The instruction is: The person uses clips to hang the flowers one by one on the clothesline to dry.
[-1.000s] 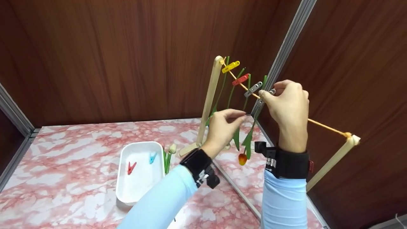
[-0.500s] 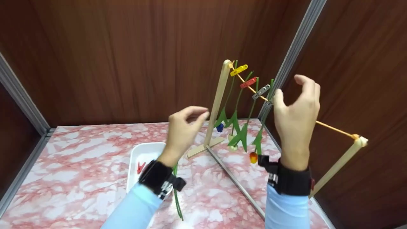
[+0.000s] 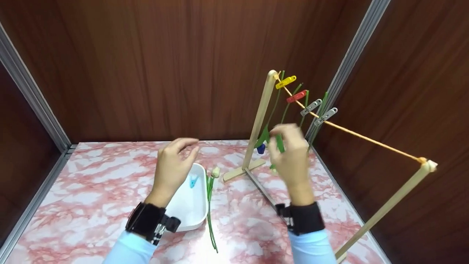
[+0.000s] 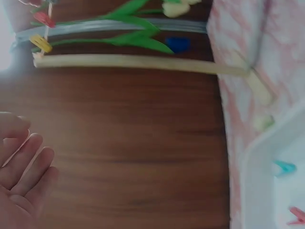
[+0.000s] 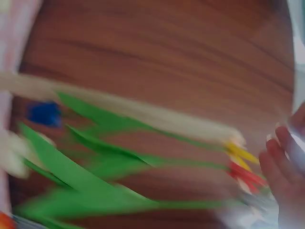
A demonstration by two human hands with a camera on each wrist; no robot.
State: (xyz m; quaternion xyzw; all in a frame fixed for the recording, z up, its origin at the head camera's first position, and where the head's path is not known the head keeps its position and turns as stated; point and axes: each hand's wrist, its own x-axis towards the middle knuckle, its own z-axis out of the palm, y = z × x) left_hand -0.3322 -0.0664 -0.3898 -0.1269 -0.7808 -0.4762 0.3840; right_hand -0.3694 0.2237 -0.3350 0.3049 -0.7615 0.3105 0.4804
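Both relaxed, our left hand (image 3: 172,170) hovers near the white tray (image 3: 190,211), our right hand (image 3: 291,157) near hanging flowers (image 3: 261,148) right of that tray.

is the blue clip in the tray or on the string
In the tray: the blue clip lies on its white floor, apart from the orange string.

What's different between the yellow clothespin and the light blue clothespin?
Place: the yellow clothespin is up on the orange string, while the light blue clothespin lies down in the white tray.

Job: the yellow clothespin clips a green flower stem to the string; the light blue clothespin has no flower clipped in it.

Same: both are clothespins, and neither is in a hand.
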